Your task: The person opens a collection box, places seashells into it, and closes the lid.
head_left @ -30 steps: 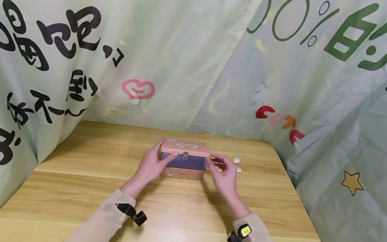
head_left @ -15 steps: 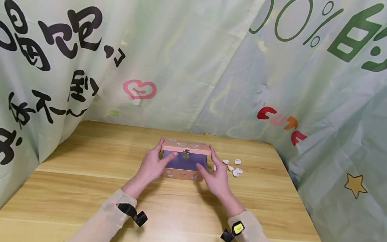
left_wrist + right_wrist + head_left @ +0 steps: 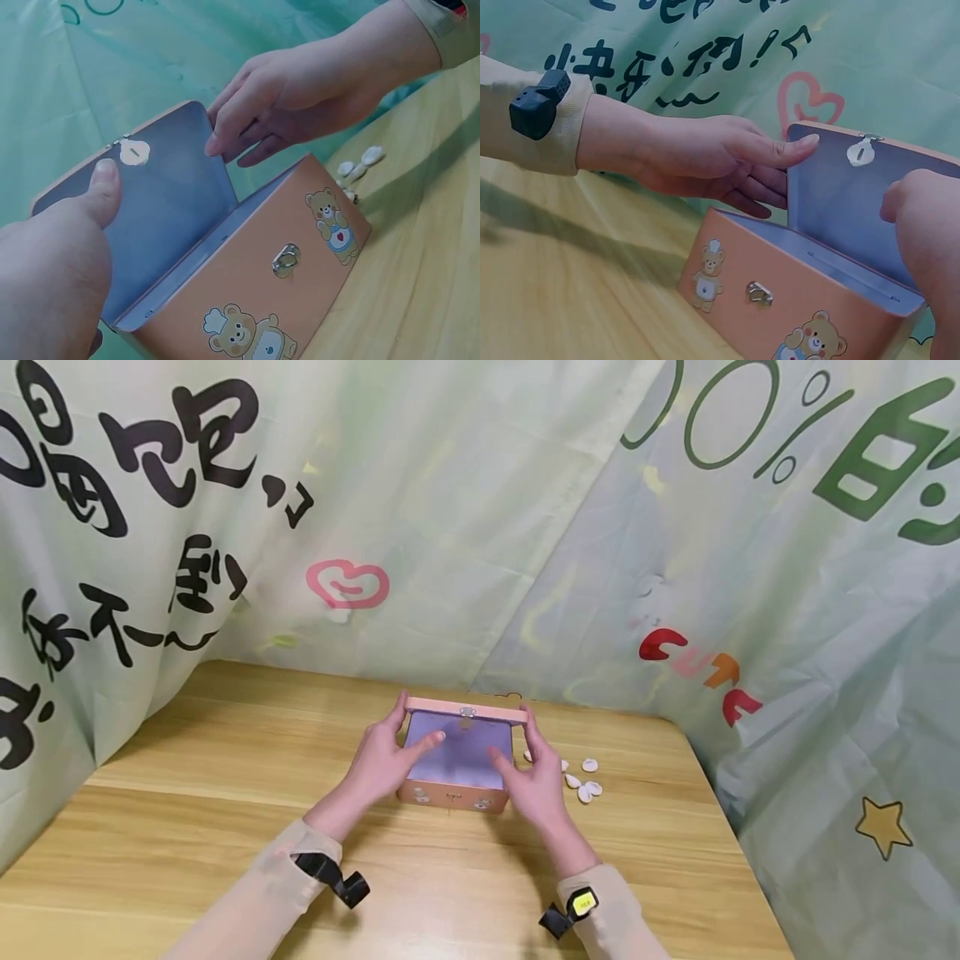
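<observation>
A pink tin box (image 3: 453, 796) with bear pictures and a metal catch on its front stands on the table. Its lid (image 3: 176, 199) is raised, blue-purple inside, with a silver hasp (image 3: 861, 152) at the upper edge. My left hand (image 3: 381, 758) holds the lid at its left side, thumb across the inner face. At the opposite side my right hand (image 3: 538, 777) grips the lid's edge, its thumb lying on the inside, as the right wrist view shows. The fingers behind the lid are partly hidden, and the bottom of the box cannot be seen.
Several small white shell-like pieces (image 3: 590, 766) lie on the wooden table (image 3: 225, 835) to the right of the box. A printed cloth curtain (image 3: 450, 527) hangs behind and around the table.
My right hand has come from beside the box onto the lid's right edge. The lid has swung from partly raised to far more upright. My left hand stays on the lid.
</observation>
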The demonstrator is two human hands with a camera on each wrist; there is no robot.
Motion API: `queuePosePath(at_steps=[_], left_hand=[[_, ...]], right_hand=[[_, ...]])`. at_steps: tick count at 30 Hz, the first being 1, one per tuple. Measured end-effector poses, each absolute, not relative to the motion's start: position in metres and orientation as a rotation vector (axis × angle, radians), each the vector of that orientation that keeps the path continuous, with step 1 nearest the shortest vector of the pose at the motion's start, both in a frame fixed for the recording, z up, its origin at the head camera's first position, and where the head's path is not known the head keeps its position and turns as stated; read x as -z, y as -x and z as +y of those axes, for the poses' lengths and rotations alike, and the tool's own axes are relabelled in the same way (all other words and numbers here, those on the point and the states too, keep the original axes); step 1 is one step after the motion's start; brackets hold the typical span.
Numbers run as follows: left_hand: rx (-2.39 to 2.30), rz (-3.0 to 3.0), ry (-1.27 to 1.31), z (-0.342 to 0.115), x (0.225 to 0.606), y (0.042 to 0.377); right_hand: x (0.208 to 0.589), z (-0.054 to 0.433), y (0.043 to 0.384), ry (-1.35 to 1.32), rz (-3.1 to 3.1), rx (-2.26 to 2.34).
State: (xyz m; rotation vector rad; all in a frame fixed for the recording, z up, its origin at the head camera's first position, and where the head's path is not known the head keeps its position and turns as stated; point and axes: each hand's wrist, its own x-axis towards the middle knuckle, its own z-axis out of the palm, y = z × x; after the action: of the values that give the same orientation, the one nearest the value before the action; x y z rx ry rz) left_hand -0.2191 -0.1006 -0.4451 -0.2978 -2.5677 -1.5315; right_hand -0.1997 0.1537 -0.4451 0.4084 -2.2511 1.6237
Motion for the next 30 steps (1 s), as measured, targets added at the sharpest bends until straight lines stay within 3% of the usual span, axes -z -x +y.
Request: queuePosePath(at_steps=[30], left_hand=[[1.310, -2.661, 0.479, -0.110, 0.431, 0.268]], right_hand=[[0.431, 0.165, 0.258, -0.509, -2.353, -1.554]])
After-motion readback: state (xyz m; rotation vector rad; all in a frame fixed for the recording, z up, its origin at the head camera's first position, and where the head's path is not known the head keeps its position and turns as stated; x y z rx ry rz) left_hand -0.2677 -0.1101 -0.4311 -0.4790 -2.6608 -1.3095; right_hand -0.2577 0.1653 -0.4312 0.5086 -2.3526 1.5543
